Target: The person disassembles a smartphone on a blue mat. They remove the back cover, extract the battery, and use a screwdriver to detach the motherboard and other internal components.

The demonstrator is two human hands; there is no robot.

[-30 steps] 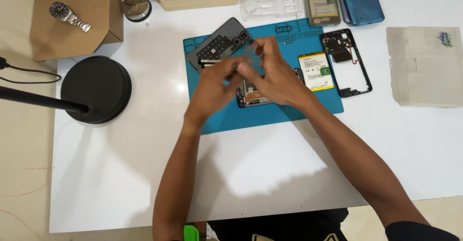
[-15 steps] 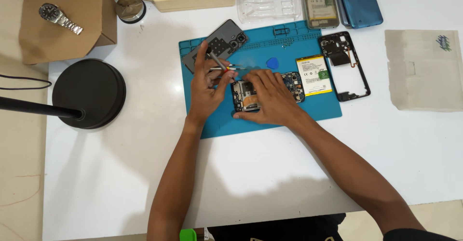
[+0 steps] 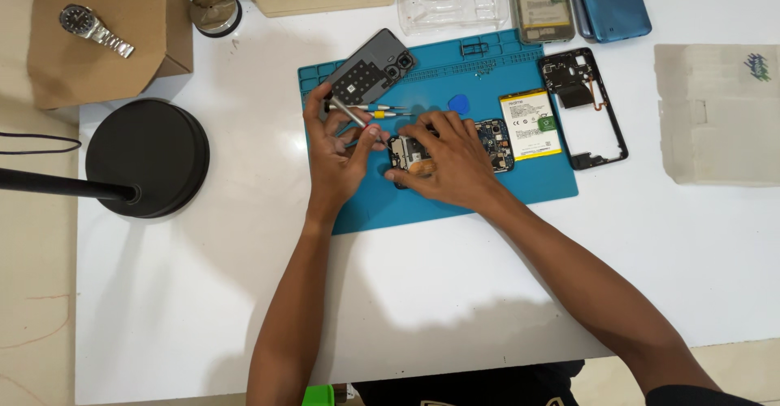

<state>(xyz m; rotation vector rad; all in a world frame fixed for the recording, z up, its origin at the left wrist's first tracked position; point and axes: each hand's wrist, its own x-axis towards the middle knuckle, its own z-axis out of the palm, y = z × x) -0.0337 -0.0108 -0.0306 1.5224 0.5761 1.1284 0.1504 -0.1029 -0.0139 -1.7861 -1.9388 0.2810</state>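
Left hand (image 3: pixel 337 150) is pinched around a slim metal screwdriver (image 3: pixel 351 116), tip angled down toward the work, while the right hand (image 3: pixel 447 158) lies flat with fingers spread, pressing on the opened phone (image 3: pixel 491 142). That phone sits on the blue repair mat (image 3: pixel 455 203), its back off, dark circuit boards and small metal shields showing past the right hand's fingers; much of it is hidden under the palm. It lies directly beneath the right hand and just beside the left hand's thumb. Further out on the mat: a grey back cover (image 3: pixel 370 69), a blue pick (image 3: pixel 460 103), a white-and-yellow battery (image 3: pixel 529 123). A black frame (image 3: pixel 585 105) straddles the mat's edge. At the tabletop's (image 3: pixel 487 308) far edge, a clear plastic case (image 3: pixel 451 0) holds screwdrivers with coloured collars, and a wristwatch (image 3: pixel 93 28) rests on a cardboard box (image 3: pixel 106 49).
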